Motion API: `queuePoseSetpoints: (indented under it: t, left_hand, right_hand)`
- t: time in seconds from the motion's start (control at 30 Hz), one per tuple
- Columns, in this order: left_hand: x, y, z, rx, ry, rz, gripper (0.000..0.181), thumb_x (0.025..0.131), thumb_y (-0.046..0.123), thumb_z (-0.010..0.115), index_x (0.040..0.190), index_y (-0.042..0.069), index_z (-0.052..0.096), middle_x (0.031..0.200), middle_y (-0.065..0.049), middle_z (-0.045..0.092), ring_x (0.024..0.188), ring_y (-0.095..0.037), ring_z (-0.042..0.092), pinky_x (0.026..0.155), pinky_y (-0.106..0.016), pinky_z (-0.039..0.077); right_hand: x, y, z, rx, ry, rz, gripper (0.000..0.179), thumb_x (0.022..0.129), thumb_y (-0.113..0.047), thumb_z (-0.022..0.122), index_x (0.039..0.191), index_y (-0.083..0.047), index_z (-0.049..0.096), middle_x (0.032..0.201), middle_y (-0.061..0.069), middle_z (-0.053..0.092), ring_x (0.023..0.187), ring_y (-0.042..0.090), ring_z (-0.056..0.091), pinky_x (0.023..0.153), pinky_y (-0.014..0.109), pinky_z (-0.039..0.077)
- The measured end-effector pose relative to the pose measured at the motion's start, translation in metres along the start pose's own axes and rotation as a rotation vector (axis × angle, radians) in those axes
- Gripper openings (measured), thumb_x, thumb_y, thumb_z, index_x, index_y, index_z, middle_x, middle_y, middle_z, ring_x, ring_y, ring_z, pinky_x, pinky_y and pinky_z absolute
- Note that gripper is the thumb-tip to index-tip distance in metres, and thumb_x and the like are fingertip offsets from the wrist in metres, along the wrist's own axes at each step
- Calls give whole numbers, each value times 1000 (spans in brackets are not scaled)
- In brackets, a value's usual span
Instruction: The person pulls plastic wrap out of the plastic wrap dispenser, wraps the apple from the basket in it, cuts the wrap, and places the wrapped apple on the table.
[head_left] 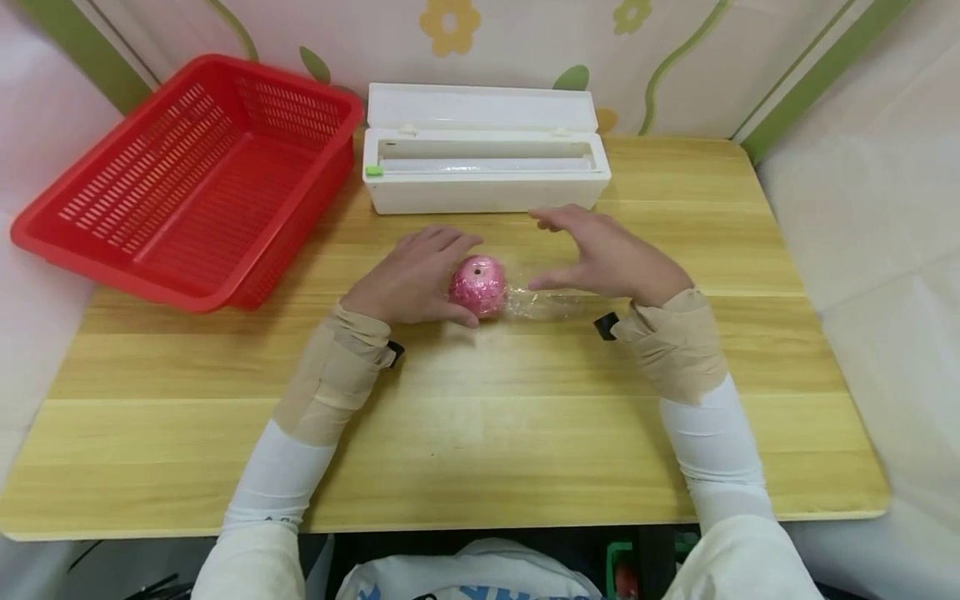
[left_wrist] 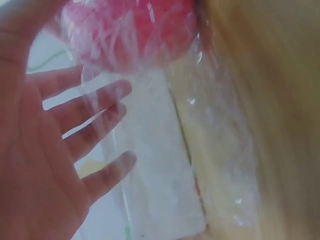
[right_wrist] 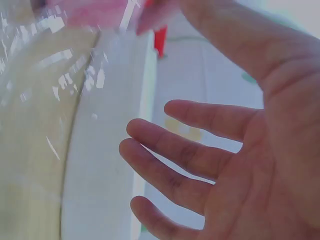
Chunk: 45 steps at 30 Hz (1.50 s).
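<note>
A round pink item (head_left: 478,286) with a small dark spot on top, wrapped in clear plastic film, is at mid-table. My left hand (head_left: 422,279) is at its left side, thumb toward the near side and fingers toward the far side. In the left wrist view those fingers (left_wrist: 104,102) are spread and overlap the film (left_wrist: 220,135). Loose film (head_left: 546,303) trails to the right of the pink item. My right hand (head_left: 603,257) is over that end, thumb and fingers apart. Spread fingers (right_wrist: 175,155) show in the right wrist view, with nothing held between them.
Behind the hands stands a white film dispenser box (head_left: 487,196), its lid (head_left: 480,107) raised and a roll (head_left: 480,165) inside. A red perforated basket (head_left: 255,267) is at the back left. The wooden table (head_left: 465,433) ends at a front edge near my body.
</note>
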<state>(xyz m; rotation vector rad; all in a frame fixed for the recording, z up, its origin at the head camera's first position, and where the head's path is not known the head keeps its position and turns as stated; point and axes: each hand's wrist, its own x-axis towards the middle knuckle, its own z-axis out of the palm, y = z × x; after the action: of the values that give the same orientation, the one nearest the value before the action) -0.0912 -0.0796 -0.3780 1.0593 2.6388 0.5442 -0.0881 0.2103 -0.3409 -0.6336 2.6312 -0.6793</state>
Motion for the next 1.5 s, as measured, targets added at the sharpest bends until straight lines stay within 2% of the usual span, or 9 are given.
queuePoseSetpoints:
  t: [0.17,0.37,0.53,0.67,0.83,0.97,1.17,1.37,1.5]
  left_hand:
    - [1,5,2,25,-8,-10,103,82,50,90,161,9,39,161,-12,47,154,-34,34,129,-58,27]
    - [2,10,5,42,0,-1,106,81,59,86,161,8,39,161,-12,48,153,-34,36,129,-58,29]
    - [5,14,10,63,-11,-8,93,86,53,85,157,11,43,158,-11,51,152,-33,38,128,-58,29]
    - [5,15,10,47,11,-9,85,85,49,88,151,13,48,153,-11,55,150,-33,41,127,-57,30]
    - [3,13,3,0,109,-2,86,82,48,90,149,13,51,147,-10,59,143,-32,47,124,-54,37]
    - [-1,10,-7,-30,219,-4,86,80,45,93,148,13,52,143,-10,60,136,-30,51,118,-52,43]
    - [-4,7,-18,-22,348,28,84,79,42,94,144,9,54,141,-14,62,135,-33,52,116,-55,42]
    - [-4,5,-19,-6,459,29,84,77,40,96,143,8,55,140,-15,62,134,-35,51,116,-57,40]
    - [-4,6,-19,12,489,30,82,78,42,95,142,9,56,138,-16,64,131,-36,52,115,-57,40]
  right_hand:
    - [-5,5,-9,13,23,-3,95,88,-51,84,163,-15,38,158,17,52,148,35,46,122,58,39]
    - [-7,8,-11,38,34,-5,87,91,-48,82,161,-15,42,158,16,51,148,35,47,122,58,39]
    - [-10,13,-16,51,43,21,82,97,-49,75,162,-13,41,160,17,50,149,36,46,123,59,37]
    - [-13,16,-19,63,58,41,80,99,-51,72,162,-13,41,160,16,50,150,36,45,123,60,36]
    - [-15,23,-22,124,102,35,73,101,-46,70,161,-16,43,156,15,55,147,35,49,120,60,38]
    - [-15,28,-24,233,149,14,61,105,-41,65,159,-18,47,152,14,59,140,32,56,116,55,44]
    - [-13,28,-22,378,286,-22,46,112,-39,50,150,-14,57,138,15,67,123,24,66,106,32,52]
    - [-6,25,-15,513,447,-30,54,114,-47,38,138,-5,62,127,18,68,105,21,74,89,32,58]
    - [1,21,-9,561,511,-12,55,113,-49,39,134,-4,63,120,15,68,98,21,75,78,27,60]
